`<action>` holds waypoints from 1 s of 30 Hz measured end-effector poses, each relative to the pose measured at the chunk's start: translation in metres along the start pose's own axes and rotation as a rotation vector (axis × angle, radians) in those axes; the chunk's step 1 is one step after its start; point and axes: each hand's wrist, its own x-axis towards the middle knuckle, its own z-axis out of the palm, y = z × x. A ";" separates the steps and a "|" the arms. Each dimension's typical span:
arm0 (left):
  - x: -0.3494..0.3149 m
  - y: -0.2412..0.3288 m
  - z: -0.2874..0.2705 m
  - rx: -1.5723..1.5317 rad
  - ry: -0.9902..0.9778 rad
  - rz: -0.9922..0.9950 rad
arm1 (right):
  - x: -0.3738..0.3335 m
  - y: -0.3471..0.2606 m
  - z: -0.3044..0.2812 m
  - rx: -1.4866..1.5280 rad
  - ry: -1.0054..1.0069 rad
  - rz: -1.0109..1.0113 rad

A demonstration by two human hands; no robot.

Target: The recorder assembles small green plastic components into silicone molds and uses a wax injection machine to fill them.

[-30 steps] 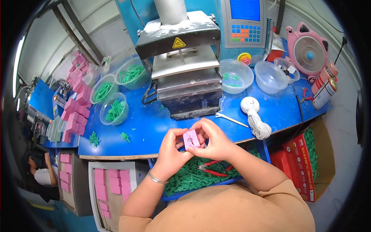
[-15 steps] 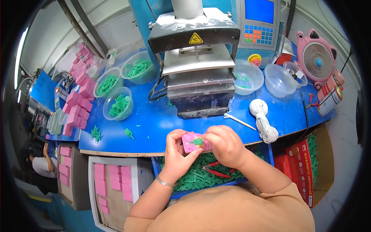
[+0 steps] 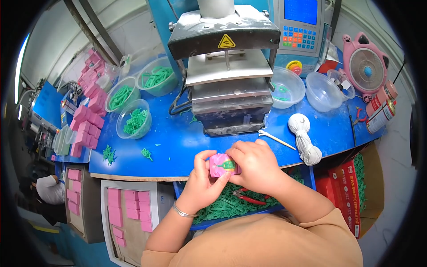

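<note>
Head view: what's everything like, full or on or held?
Pink block, held, green piece showing in it
Left hand, gripping the block's left side
Right hand, gripping its right side
Blue tray, heaped with green pieces
Red-handled pliers, lying on those pieces
Front-left bowl, holding green shapes
Screen, lit blue
Pink fan, can't tell if spinning

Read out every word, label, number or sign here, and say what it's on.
Yellow triangular warning sign, wordless: dark metal press head.
Blue rectangular screen: text too small.
Multicoloured square keys: markings too small.
Round red button, yellow surround: lettering, left unquoted.
Red cardboard box: pale lettering, left unquoted.
Pink cylindrical can: partial lettering, left unquoted.
White-and-red cylindrical can: blurred lettering.
</note>
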 end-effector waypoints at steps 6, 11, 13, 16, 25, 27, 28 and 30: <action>0.016 0.018 -0.009 0.419 -0.169 -0.066 | 0.001 0.002 0.001 -0.012 0.024 -0.024; 0.023 0.012 -0.021 0.157 -0.310 -0.094 | 0.001 0.007 -0.001 0.122 -0.015 0.015; 0.023 0.012 -0.024 0.083 -0.379 -0.186 | -0.001 0.009 0.000 0.133 -0.021 0.041; 0.025 0.006 -0.025 0.041 -0.392 -0.107 | -0.002 0.014 -0.001 0.200 -0.039 0.064; 0.018 -0.003 -0.017 -0.352 -0.268 -0.431 | -0.015 0.029 0.001 0.634 0.115 0.127; 0.015 -0.008 -0.009 -0.243 -0.192 -0.233 | -0.015 0.030 -0.007 0.771 0.185 0.060; 0.015 -0.010 -0.005 -0.135 -0.114 -0.045 | -0.016 0.030 -0.010 0.912 0.252 -0.004; 0.018 -0.009 -0.003 0.004 -0.076 0.047 | -0.019 0.017 -0.022 1.167 0.257 0.021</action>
